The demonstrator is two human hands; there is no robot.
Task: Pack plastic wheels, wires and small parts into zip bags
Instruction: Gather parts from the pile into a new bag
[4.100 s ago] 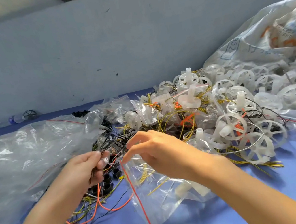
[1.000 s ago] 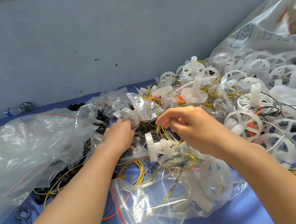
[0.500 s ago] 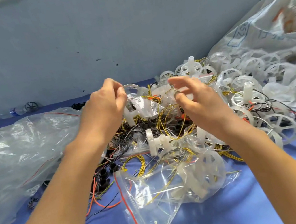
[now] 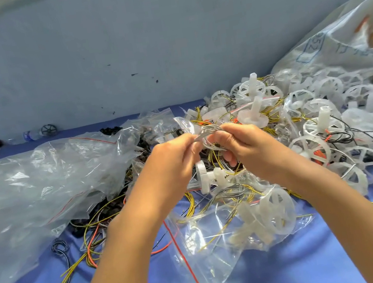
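Note:
Both hands are raised over the pile and meet at a small coil of grey wire (image 4: 208,130). My left hand (image 4: 171,160) pinches its left side and my right hand (image 4: 245,144) pinches its right side. Below them a clear zip bag (image 4: 212,253) with a red seal strip lies on the blue table, holding a white plastic wheel (image 4: 277,211), a white shaft piece and yellow wires. A loose white wheel on a shaft (image 4: 206,178) lies just under my hands. Tangled yellow, orange and black wires (image 4: 91,242) spread to the left.
A heap of white plastic wheels (image 4: 320,106) fills the right side, with a large printed sack (image 4: 345,30) behind it. Crumpled empty zip bags (image 4: 29,184) cover the left. A grey wall (image 4: 117,42) stands behind. A small bottle (image 4: 31,135) lies far left.
My hands, spread apart above the pile half a second ago, have come together and now both pinch the grey wire coil. The filled zip bag stays where it lay.

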